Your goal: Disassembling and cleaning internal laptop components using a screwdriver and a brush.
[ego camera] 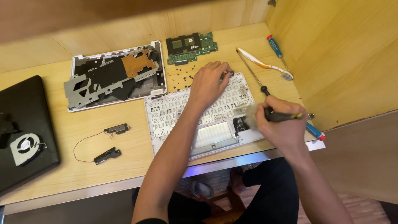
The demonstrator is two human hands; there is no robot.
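Head view. I see a pale wooden desk (137,166) with a smooth grain, walled by matching panels at the back and right.

At centre lies one white plastic keyboard deck (182,110), underside up: a rectangular frame with a perforated metal grid and one smooth grey touchpad plate (213,135). My left hand (209,83) rests flat on its far edge, fingers bent down onto the grid and pinching at something too small to tell.

My right hand (282,126) is closed around the dark handle of one brush (271,115), whose pale bristles are blurred over the deck's right side. The two hands are apart, one at the deck's far edge, one at its near right corner.

Behind the deck lie many tiny black screws (180,79), too small to count, and one green rectangular circuit board (191,47).

To the left sits one white laptop base shell (116,74) with grey metal bracing and a copper-coloured patch.

Two small black speakers (112,143) joined by a thin wire lie near the front.

At far left, one black laptop (25,128) carries one round fan (25,147).

At right I count one white and orange toothbrush (265,64), one long slim screwdriver (253,74), and two blue and red handled tools, one by the wall (274,45), one at the desk edge (316,132).
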